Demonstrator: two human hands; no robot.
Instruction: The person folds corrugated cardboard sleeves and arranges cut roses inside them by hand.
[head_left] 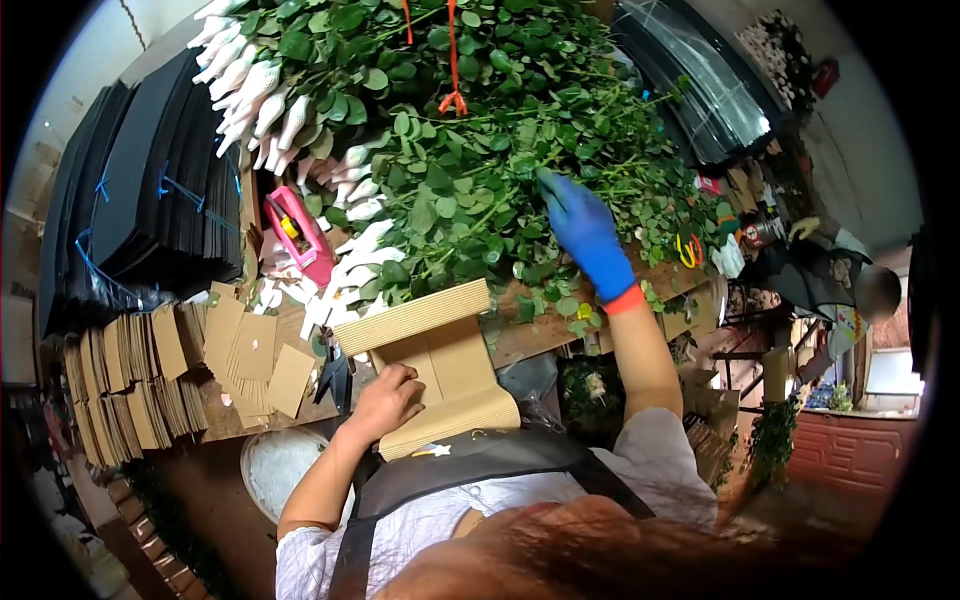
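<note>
My left hand [388, 400], bare, has its fingers curled over the left side of a folded corrugated cardboard sheet [455, 415] against my apron. The sheet's far edge stands up as a ridged flap and its near edge curls towards me. My right hand [588, 235], in a blue glove with an orange cuff, stretches forward over the pile of leafy rose stems [470, 190]. Its fingers point into the leaves, and the tips are partly lost among them. White-sleeved flower heads [365, 250] lie at the left end of the stems.
A pink tape dispenser [300, 235], black scissors [335, 375] and loose cardboard pieces [245, 350] lie on the left. Black sheets [160, 170] are stacked behind them. Yellow-and-red-handled scissors [689, 250] lie at right. Another person [830, 270] is at far right. A white bucket [285, 470] stands below.
</note>
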